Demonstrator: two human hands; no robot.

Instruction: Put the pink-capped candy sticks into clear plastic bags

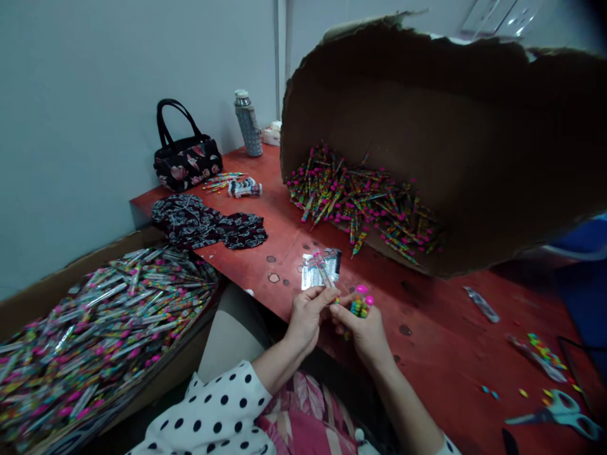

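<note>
Cardboard box (474,126) of colourful pencils (332,189)

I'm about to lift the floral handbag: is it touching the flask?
Apart. The head view shows red tabletop between the handbag and the base of the flask.

Red table (287,218) bears handbag (188,163), flask (249,129), scissors (562,412), apparently beads (545,351).

No text, label, brand, number or sign is readable; the printing on the small packets at ten o'clock on the counter (289,221) is too blurred.
</note>
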